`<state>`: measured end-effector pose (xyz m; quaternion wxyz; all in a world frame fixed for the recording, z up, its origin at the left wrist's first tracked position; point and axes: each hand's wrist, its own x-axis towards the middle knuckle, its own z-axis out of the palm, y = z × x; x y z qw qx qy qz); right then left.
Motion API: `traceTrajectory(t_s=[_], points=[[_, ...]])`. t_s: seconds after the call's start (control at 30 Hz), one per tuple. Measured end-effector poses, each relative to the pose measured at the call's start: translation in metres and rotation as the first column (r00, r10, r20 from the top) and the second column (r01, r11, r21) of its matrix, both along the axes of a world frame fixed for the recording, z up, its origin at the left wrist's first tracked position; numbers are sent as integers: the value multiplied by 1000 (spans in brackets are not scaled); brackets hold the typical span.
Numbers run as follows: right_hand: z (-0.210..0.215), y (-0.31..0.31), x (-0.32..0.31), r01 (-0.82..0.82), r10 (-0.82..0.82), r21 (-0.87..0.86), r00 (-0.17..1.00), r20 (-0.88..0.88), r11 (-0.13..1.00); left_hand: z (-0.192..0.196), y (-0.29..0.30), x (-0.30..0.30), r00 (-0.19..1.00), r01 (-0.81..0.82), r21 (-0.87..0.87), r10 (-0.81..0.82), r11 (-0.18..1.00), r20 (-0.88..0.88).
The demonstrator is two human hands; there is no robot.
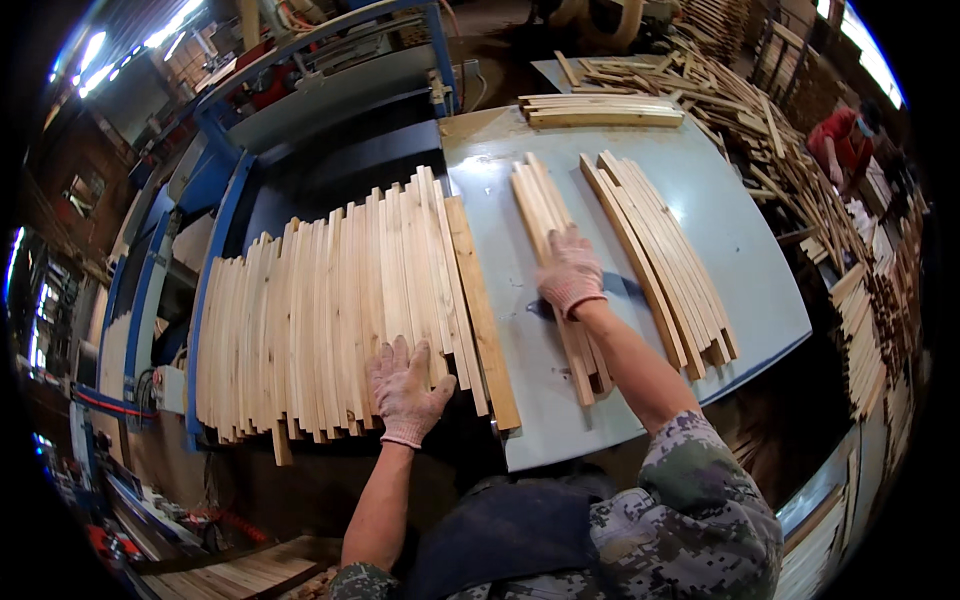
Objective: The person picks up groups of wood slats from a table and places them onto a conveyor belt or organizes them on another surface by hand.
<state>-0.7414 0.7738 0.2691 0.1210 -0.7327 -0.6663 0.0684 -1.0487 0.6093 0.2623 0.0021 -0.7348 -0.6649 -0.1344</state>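
Note:
My left hand (405,390), in a pale knit glove, lies flat with fingers spread on the near ends of a wide row of wooden strips (330,310). These strips lie side by side, their ends uneven. A broader, darker board (477,300) runs along the row's right edge. On the grey tabletop, my gloved right hand (572,272) grips a small bundle of wooden strips (540,200) from above, its outline slightly blurred. Another group of strips (660,255) rests just to the right of that hand.
A blue machine frame (220,210) stands left and behind the row. More strips (600,110) are stacked at the far edge of the grey table (730,230). Heaped wood offcuts (750,125) spread beyond it. A person in red (845,145) is at the far right.

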Motion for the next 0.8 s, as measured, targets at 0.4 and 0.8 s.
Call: traceTrajectory(t_s=[0.4, 0.8], points=[[-13, -41, -88, -326, 343, 123, 926, -155, 937, 9, -4, -59, 843, -29, 84, -21, 996, 537], [-52, -66, -128, -131, 213, 229, 899, -382, 965, 8, -72, -425, 620, -781, 200, 773, 592, 133]])
